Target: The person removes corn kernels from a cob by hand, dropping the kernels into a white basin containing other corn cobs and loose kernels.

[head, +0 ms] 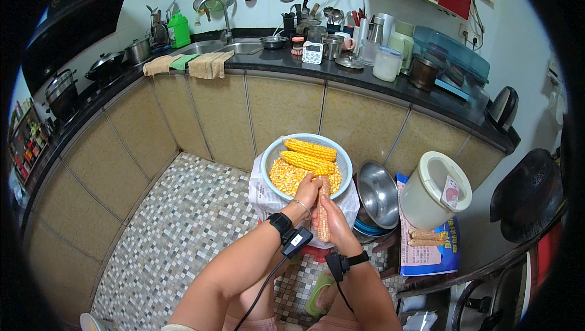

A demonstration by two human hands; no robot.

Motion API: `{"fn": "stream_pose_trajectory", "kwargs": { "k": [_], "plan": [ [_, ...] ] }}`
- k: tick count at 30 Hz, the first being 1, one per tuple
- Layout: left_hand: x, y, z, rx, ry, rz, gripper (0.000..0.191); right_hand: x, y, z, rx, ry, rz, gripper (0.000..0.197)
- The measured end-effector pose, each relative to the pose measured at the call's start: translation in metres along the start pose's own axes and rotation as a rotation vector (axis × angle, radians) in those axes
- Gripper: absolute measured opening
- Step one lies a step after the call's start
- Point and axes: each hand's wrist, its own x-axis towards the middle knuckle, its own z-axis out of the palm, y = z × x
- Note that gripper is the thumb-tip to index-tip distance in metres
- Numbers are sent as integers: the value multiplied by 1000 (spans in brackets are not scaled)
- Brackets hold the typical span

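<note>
My right hand (pixel 336 221) grips a corn cob (pixel 324 212), its near length stripped bare to the pinkish core. Yellow kernels are still on the cob's far end. My left hand (pixel 308 190) closes on that end, its fingers against the kernels. Both hands are at the near rim of a pale blue basin (pixel 348 166). Inside it, loose corn kernels (pixel 288 176) form a layer, and two full ears of corn (pixel 311 149) lie on top at the back. Under the basin is printed paper (pixel 258 196).
Right of the basin, a steel bowl (pixel 377 196) leans on its side. Beyond it a lidded cream bucket (pixel 427 198) and stripped cobs (pixel 426 237) rest on a blue printed sheet (pixel 450 258). Cabinets (pixel 283 111) under a black counter (pixel 274 62) curve around the tiled floor (pixel 183 221).
</note>
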Motion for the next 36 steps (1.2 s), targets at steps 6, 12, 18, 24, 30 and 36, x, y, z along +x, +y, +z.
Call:
{"fn": "stream_pose_trajectory", "kwargs": {
  "k": [6,12,18,24,30,36],
  "plan": [
    [10,-8,-6,163,191,103,33,1,-1,-1,-103,59,-45,24],
    [14,-12,-9,268,163,158,22,5,2,-5,-277,151,-116,24],
    [35,-32,-25,276,225,238,14,9,8,-4,-379,165,-164,23],
    [32,-27,-28,421,242,167,16,3,-1,-10,-108,82,-62,30],
    [27,-17,-32,686,251,290,33,4,-5,-11,19,11,-29,36],
    [1,6,0,93,-169,-15,35,2,-9,-14,220,-120,-2,38]
  ]
}}
